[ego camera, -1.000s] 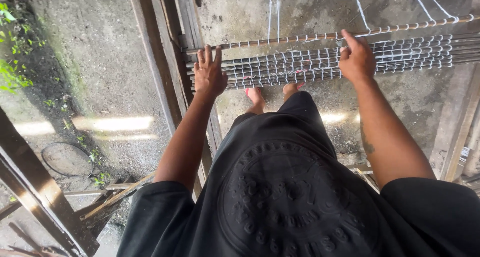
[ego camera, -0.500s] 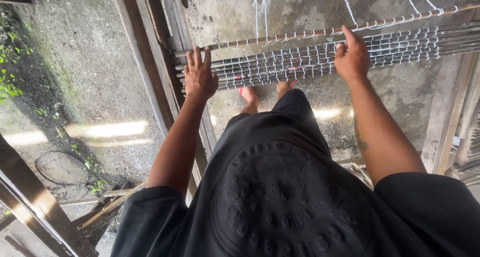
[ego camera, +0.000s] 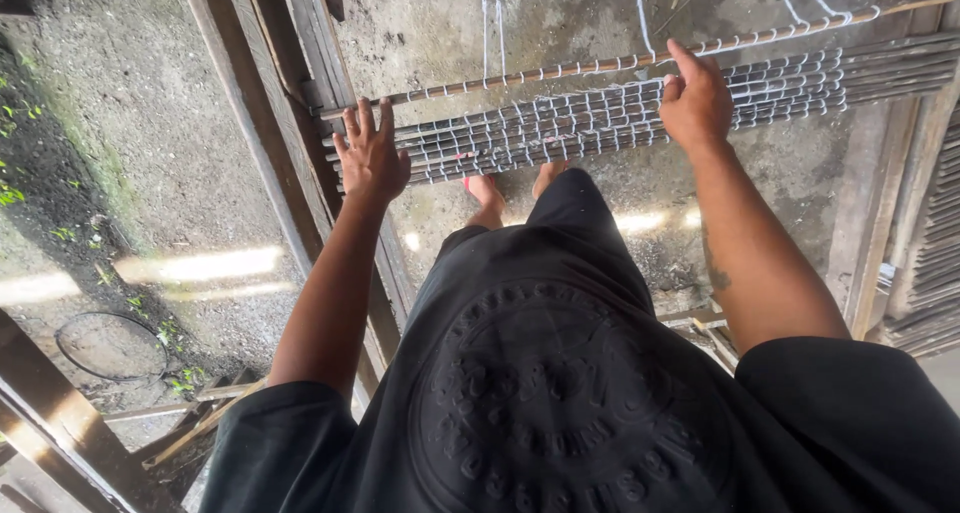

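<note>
From the head camera, the left hand (ego camera: 372,158) lies flat with fingers spread, gripping nothing, its palm pressed on the near end of a mat of thin slats (ego camera: 600,118) laced with white string. Off to its right, the right hand (ego camera: 695,101) is loosely curled on the same mat, forefinger reaching up to touch the single slat (ego camera: 560,70) just beyond it. Below the hands, bare feet (ego camera: 487,191) stand on concrete floor (ego camera: 420,33).

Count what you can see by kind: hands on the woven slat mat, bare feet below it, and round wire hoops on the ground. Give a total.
Hands: 2, left hand and right hand, on the slat mat
Bare feet: 2
Wire hoop: 1
Total: 5
</note>
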